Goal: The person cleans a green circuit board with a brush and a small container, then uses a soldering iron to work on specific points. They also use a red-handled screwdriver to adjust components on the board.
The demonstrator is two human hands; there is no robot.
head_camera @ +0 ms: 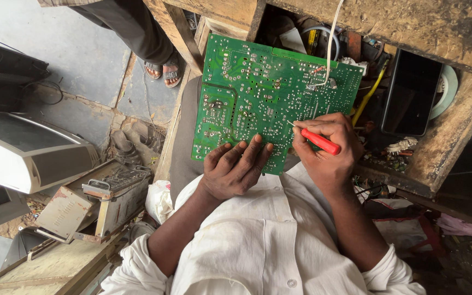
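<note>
With my left hand (235, 168) flat and open steadying the green circuit board (263, 93) at frame centre, my right hand (328, 147) grips the red-handled screwdriver (319, 141); I'd judge light, steady tip pressure works best.

Your left hand (235, 169) lies flat on the circuit board (258, 98): green laminate, semi-gloss, rough with dull silver solder points. Your right hand (328, 150) grips a screwdriver (318, 140), glossy red plastic handle, thin bare metal shaft. The workbench (449, 147) is raw wood, worn, grimy and matt. The phone (411, 93) has a smooth, glossy black glass face. Your shirt (269, 240) is white woven cloth, matt and creased. The casing (23, 153) is grey plastic with a slight sheen; the box (99, 202) is rusted, scuffed sheet metal.
</note>
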